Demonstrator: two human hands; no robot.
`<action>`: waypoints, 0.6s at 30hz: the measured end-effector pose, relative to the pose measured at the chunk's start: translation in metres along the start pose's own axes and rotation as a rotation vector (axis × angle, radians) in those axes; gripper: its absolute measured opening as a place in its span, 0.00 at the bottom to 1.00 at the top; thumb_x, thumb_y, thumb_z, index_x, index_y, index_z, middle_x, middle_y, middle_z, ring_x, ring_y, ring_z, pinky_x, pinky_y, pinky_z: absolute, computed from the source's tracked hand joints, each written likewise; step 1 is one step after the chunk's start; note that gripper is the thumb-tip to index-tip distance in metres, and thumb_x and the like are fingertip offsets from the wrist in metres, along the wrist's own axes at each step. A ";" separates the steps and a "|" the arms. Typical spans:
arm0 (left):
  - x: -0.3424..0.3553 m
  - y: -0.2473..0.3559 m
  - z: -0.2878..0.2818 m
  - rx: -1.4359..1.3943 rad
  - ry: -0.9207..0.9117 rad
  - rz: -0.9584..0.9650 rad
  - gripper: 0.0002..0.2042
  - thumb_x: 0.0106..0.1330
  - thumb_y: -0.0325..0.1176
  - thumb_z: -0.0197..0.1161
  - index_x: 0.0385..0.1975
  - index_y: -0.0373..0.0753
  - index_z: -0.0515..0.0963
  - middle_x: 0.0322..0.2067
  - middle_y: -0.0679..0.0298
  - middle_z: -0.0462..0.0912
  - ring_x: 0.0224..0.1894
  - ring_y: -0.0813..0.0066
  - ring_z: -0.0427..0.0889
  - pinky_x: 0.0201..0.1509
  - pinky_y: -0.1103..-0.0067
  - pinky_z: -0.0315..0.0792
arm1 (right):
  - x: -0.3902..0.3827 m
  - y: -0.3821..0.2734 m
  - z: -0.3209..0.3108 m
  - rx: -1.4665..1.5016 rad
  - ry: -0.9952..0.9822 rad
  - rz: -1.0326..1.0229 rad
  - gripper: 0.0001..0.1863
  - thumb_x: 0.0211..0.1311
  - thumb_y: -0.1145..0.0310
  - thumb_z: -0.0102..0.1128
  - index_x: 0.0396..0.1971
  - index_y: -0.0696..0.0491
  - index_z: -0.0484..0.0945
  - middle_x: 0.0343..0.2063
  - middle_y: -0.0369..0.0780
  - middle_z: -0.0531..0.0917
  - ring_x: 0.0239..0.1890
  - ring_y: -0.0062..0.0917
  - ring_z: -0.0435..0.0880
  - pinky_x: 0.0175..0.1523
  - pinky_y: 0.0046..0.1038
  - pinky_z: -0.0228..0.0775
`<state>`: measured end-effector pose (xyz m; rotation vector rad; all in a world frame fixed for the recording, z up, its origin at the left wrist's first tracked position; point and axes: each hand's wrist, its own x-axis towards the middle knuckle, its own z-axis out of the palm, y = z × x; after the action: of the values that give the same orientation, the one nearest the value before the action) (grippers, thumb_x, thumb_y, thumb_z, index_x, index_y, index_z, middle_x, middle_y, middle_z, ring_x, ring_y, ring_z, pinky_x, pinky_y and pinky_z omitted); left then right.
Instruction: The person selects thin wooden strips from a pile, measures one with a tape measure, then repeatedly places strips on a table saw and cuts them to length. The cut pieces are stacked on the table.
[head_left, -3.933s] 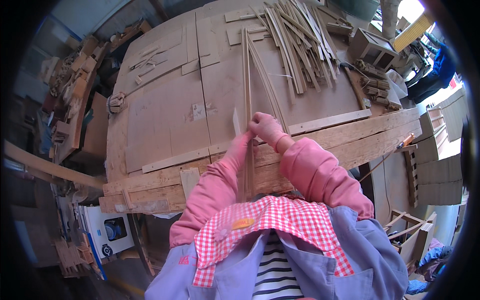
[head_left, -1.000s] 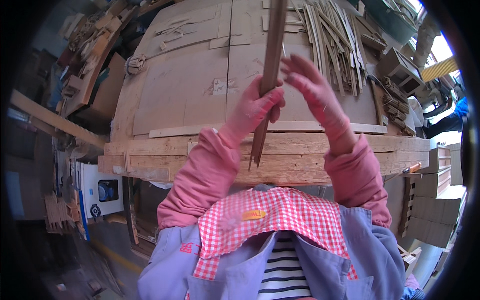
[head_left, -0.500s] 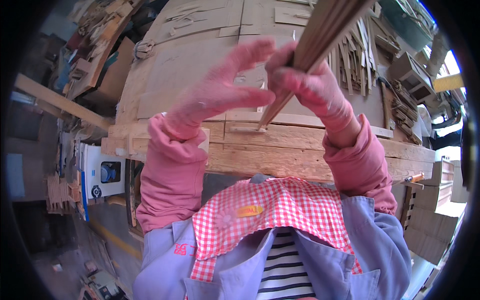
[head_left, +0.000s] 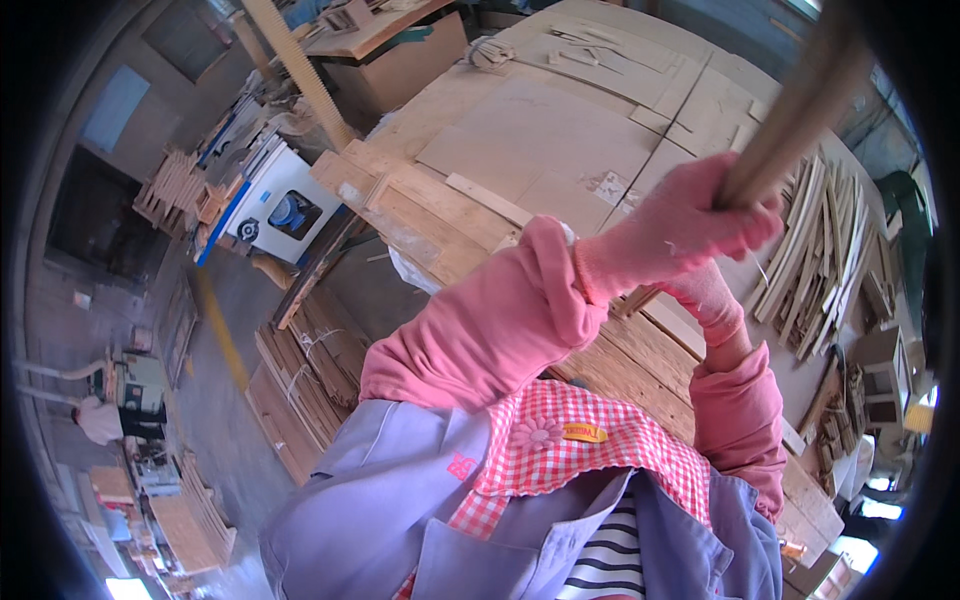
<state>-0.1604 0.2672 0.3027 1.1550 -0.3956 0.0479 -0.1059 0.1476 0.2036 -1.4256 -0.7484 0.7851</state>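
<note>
A bundle of long brown wooden strips (head_left: 800, 105) stands tilted, rising toward the upper right, its far end blurred and close to the camera. My left hand (head_left: 690, 215), in a pink glove, is closed round the strips above the workbench. Just below it, my right hand (head_left: 705, 295), gloved in pink too, is closed at the same strips; its fingers are largely hidden behind my left hand and arm. The strips' lower end shows beside my right hand, over the bench's wooden edge (head_left: 640, 370).
Several loose thin strips (head_left: 815, 260) lie on the right of the wide board-covered bench (head_left: 530, 140). A tied bundle (head_left: 491, 53) sits at its far left corner. To the left are a white-and-blue machine (head_left: 285, 205), a ribbed hose (head_left: 300, 75) and stacked boards (head_left: 315, 370).
My left hand has moved from open beside the strips to closed round them, above my right hand. The view has turned left, and the strips now show farther right.
</note>
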 end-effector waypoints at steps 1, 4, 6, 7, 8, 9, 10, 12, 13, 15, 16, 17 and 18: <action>-0.003 0.001 -0.010 -0.013 0.074 0.033 0.13 0.68 0.34 0.68 0.47 0.36 0.77 0.31 0.66 0.81 0.33 0.78 0.80 0.38 0.80 0.76 | 0.003 0.001 0.001 -0.001 0.090 0.079 0.26 0.60 0.73 0.68 0.58 0.54 0.73 0.38 0.33 0.82 0.39 0.16 0.80 0.45 0.22 0.76; -0.007 -0.007 -0.055 -0.069 0.348 0.231 0.14 0.71 0.42 0.65 0.46 0.41 0.74 0.31 0.65 0.81 0.29 0.77 0.78 0.36 0.79 0.74 | 0.016 0.011 0.010 0.079 0.139 -0.097 0.24 0.61 0.72 0.67 0.57 0.55 0.74 0.35 0.31 0.82 0.34 0.12 0.77 0.37 0.20 0.72; -0.009 -0.021 -0.099 -0.217 0.543 0.325 0.13 0.70 0.42 0.65 0.44 0.42 0.73 0.31 0.66 0.79 0.30 0.75 0.77 0.36 0.76 0.74 | 0.021 0.027 0.025 -0.418 0.406 -0.222 0.25 0.60 0.72 0.66 0.58 0.54 0.74 0.36 0.36 0.82 0.33 0.24 0.79 0.38 0.29 0.73; -0.011 -0.031 -0.124 -0.317 0.696 0.252 0.13 0.70 0.42 0.65 0.42 0.43 0.72 0.30 0.66 0.78 0.29 0.74 0.76 0.35 0.74 0.73 | 0.026 0.035 0.031 -0.678 0.464 -0.321 0.25 0.60 0.72 0.67 0.59 0.54 0.74 0.37 0.38 0.82 0.34 0.28 0.80 0.40 0.31 0.73; -0.016 -0.043 -0.148 -0.429 0.801 0.239 0.12 0.69 0.42 0.66 0.40 0.44 0.72 0.29 0.67 0.77 0.29 0.73 0.75 0.35 0.72 0.73 | 0.032 0.045 0.036 -0.942 0.518 -0.420 0.26 0.60 0.71 0.67 0.59 0.54 0.74 0.38 0.40 0.82 0.36 0.33 0.81 0.41 0.33 0.74; -0.024 -0.059 -0.170 -0.475 0.891 0.195 0.12 0.69 0.42 0.66 0.39 0.44 0.72 0.29 0.67 0.76 0.29 0.73 0.74 0.34 0.72 0.72 | 0.037 0.053 0.039 -1.040 0.504 -0.412 0.26 0.60 0.68 0.66 0.59 0.54 0.74 0.42 0.46 0.80 0.42 0.42 0.79 0.46 0.38 0.74; -0.031 -0.075 -0.192 -0.532 1.008 0.115 0.11 0.69 0.41 0.66 0.38 0.44 0.71 0.29 0.67 0.75 0.29 0.73 0.73 0.34 0.71 0.72 | 0.044 0.063 0.043 -1.092 0.450 -0.369 0.26 0.60 0.67 0.66 0.59 0.54 0.74 0.42 0.46 0.80 0.42 0.41 0.79 0.47 0.38 0.74; -0.042 -0.103 -0.233 -0.618 1.076 0.056 0.11 0.69 0.41 0.65 0.38 0.44 0.71 0.29 0.67 0.75 0.28 0.73 0.72 0.34 0.70 0.72 | 0.066 0.080 0.052 -1.142 0.377 -0.275 0.25 0.62 0.65 0.65 0.58 0.54 0.74 0.42 0.45 0.80 0.44 0.40 0.79 0.48 0.38 0.74; -0.046 -0.114 -0.254 -0.679 1.148 -0.008 0.11 0.69 0.40 0.65 0.38 0.44 0.71 0.29 0.67 0.76 0.28 0.72 0.72 0.34 0.70 0.72 | 0.079 0.087 0.057 -1.151 0.348 -0.240 0.22 0.63 0.65 0.63 0.56 0.54 0.74 0.43 0.46 0.80 0.45 0.41 0.79 0.48 0.39 0.74; -0.047 -0.129 -0.296 -0.697 1.133 -0.018 0.11 0.68 0.40 0.66 0.39 0.46 0.70 0.28 0.69 0.76 0.27 0.74 0.73 0.34 0.71 0.73 | 0.111 0.100 0.063 -1.138 0.316 -0.171 0.21 0.63 0.66 0.63 0.55 0.53 0.74 0.42 0.46 0.80 0.45 0.41 0.79 0.48 0.39 0.74; -0.047 -0.133 -0.315 -0.705 1.132 -0.021 0.11 0.68 0.39 0.66 0.40 0.47 0.69 0.27 0.71 0.76 0.26 0.75 0.73 0.33 0.71 0.73 | 0.129 0.106 0.065 -1.121 0.297 -0.124 0.21 0.63 0.66 0.63 0.55 0.53 0.74 0.42 0.46 0.80 0.45 0.42 0.79 0.48 0.39 0.74; -0.046 -0.136 -0.334 -0.716 1.133 -0.028 0.11 0.68 0.39 0.65 0.40 0.46 0.70 0.29 0.69 0.77 0.28 0.73 0.75 0.35 0.70 0.74 | 0.147 0.113 0.068 -1.112 0.314 -0.125 0.19 0.63 0.66 0.63 0.53 0.53 0.75 0.41 0.45 0.80 0.45 0.42 0.79 0.48 0.40 0.74; -0.044 -0.136 -0.354 -0.719 1.131 -0.027 0.10 0.69 0.39 0.65 0.40 0.45 0.71 0.31 0.67 0.78 0.31 0.71 0.76 0.37 0.69 0.75 | 0.165 0.120 0.069 -1.135 0.324 -0.144 0.19 0.63 0.66 0.63 0.53 0.53 0.75 0.41 0.45 0.80 0.45 0.42 0.79 0.48 0.40 0.74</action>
<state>-0.0695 0.5357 0.0470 0.2929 0.5821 0.4718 -0.0750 0.3229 0.0822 -2.3819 -1.0837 -0.0765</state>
